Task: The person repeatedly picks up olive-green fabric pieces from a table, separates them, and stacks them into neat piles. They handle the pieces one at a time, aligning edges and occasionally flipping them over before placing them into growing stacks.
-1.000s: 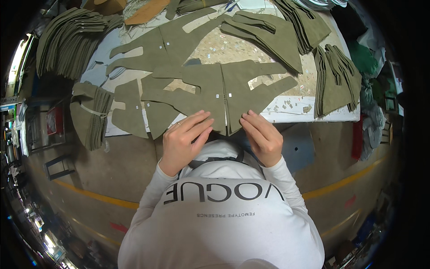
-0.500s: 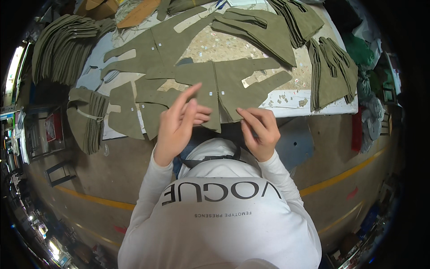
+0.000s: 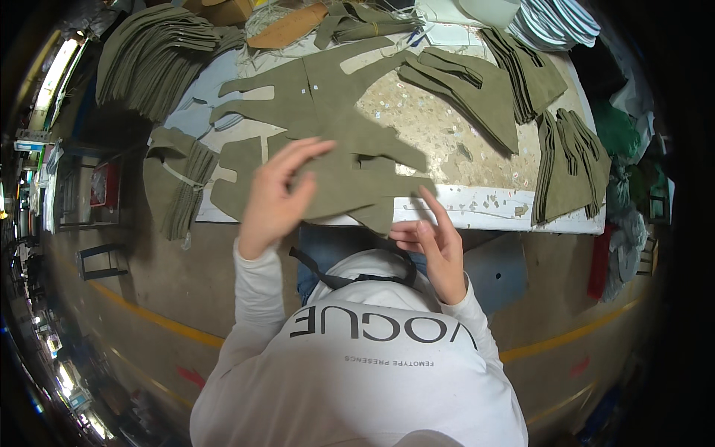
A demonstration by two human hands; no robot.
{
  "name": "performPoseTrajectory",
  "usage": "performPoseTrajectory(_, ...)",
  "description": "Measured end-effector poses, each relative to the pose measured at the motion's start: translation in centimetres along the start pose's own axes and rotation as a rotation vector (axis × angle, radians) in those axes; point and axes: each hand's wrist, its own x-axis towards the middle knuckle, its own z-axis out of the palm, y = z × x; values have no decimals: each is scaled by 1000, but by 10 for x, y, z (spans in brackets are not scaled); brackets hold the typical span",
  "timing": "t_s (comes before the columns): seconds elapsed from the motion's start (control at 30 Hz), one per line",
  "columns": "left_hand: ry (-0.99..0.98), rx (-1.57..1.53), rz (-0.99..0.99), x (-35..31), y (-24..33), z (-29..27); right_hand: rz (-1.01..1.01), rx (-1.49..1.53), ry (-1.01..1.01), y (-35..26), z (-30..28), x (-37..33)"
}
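Olive-green cut fabric pieces (image 3: 339,190) lie overlapped at the table's near edge, their narrow strips pointing right. My left hand (image 3: 274,200) is over their left part, fingers apart, with thumb and index finger spread; whether it touches the cloth I cannot tell. By the lower right corner of the cloth is my right hand (image 3: 438,249), its index finger stretched out and nothing visibly gripped. Behind them lies another flat olive piece (image 3: 298,82) with two small white labels and cut-out slots.
The table (image 3: 484,212) has small paper labels scattered on its right half. Stacked olive pieces stand at the back left (image 3: 149,59), left (image 3: 175,182), back right (image 3: 525,74) and right (image 3: 570,167). Light-blue pieces (image 3: 555,26) are piled at the far right. A stool (image 3: 102,261) is at left.
The olive piece under my right hand has shifted left over the other cloth, and its label no longer shows. My right fingers have parted from their pinch. The whole view has shifted.
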Motion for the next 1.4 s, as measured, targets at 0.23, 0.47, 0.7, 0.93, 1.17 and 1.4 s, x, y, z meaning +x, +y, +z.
performPoseTrajectory(0.23, 61, -252, -313, -16, -51, -37, -144, -192, -76, -3, 20, 60)
performPoseTrajectory(0.47, 43, -242, -126, -19, -46, -21, -61, -91, -231, -52, -15, 54)
performPoseTrajectory(0.7, 55, -152, -246, -22, -41, -6, -367, -322, -88, -139, -75, 12)
performPoseTrajectory(0.93, 250, -87, -248, -21, -50, 2, -333, -311, -197, -148, -52, 33)
performPoseTrajectory(1.17, 201, -232, -220, -22, -53, 0, -294, -199, -298, -102, -37, 65)
performPoseTrajectory(1.4, 165, -121, -189, -24, -56, -1, -11, -258, -168, -45, -75, 63)
